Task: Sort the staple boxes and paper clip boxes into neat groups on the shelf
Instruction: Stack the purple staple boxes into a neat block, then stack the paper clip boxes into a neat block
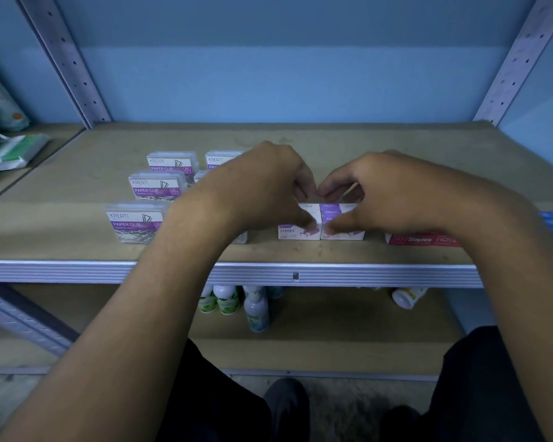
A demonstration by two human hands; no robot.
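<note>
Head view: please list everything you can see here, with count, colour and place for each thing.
paper clip boxes: at least five visible, clear with purple and white labels, in rows on the left part of the shelf; some are hidden behind the left arm.
white staple boxes: two, white and purple, side by side near the front middle.
red staple box: one, red, front right, partly under the right arm.
shelf: one, tan board with grey metal edge.
small bottles: several, white and green, on the lower shelf.
green packets: a few, far left.
left hand: grips the left white staple box.
right hand: grips the right white staple box.
</note>
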